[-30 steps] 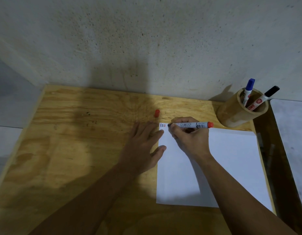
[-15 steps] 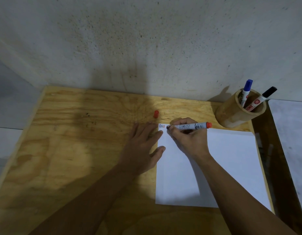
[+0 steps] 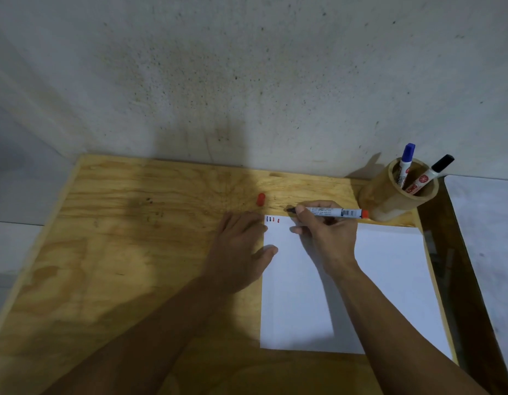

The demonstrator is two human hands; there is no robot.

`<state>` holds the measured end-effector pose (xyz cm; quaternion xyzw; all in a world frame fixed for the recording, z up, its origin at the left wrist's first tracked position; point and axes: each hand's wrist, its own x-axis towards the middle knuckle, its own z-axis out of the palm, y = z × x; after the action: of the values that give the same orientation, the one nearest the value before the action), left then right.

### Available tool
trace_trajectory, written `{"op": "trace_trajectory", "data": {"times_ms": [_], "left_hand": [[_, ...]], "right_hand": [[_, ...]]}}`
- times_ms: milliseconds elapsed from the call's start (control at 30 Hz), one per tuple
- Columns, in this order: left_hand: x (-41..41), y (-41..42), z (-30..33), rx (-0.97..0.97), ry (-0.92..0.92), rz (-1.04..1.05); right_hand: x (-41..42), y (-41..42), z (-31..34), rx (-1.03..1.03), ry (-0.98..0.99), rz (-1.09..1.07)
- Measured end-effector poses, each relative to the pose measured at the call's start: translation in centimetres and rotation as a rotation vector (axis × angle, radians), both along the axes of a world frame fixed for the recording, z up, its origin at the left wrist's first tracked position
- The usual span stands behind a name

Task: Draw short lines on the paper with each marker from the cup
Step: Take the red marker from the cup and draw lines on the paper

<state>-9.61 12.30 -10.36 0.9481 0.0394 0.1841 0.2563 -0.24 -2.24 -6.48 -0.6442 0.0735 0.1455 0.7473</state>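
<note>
Lifted off the paper (image 3: 389, 280), the red marker (image 3: 332, 212) sits pinched mid-barrel in the right hand (image 3: 326, 238); light, rigid, slick. Left hand (image 3: 238, 249) rests flat, fingers relaxed.

A person's two bare forearms reach over a plywood table (image 3: 133, 252) set against a speckled grey wall (image 3: 247, 81). The left hand (image 3: 238, 252) lies flat, fingers straight, its thumb on the left edge of a white sheet of paper (image 3: 389, 280). The right hand (image 3: 324, 238) grips a red marker (image 3: 332, 212), held level just above the paper's far edge. Short blue and red lines (image 3: 272, 219) mark the paper's far left corner. A red cap (image 3: 260, 199) lies on the wood just beyond. A wooden cup (image 3: 395, 201) at the far right holds a blue marker (image 3: 405, 163) and a black marker (image 3: 432, 175).
</note>
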Motion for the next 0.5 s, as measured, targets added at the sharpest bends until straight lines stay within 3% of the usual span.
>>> {"op": "trace_trajectory", "data": {"times_ms": [167,333,433,500], "left_hand": [[3.4,0.1,2.3,-0.379,0.028,0.273],[6.2,0.6,2.8,-0.378,0.18,0.319],[6.5,1.1,2.8,-0.333,0.21,0.326],[6.6,1.4,3.3,-0.402,0.209,0.362]], "right_hand": [[0.2,0.0,0.7,-0.002,0.039,0.022],[0.3,0.1,0.9,-0.04,0.051,0.039],[0.4,0.0,0.8,-0.033,0.085,0.05],[0.5,-0.1,0.8,-0.029,0.093,0.05]]}}
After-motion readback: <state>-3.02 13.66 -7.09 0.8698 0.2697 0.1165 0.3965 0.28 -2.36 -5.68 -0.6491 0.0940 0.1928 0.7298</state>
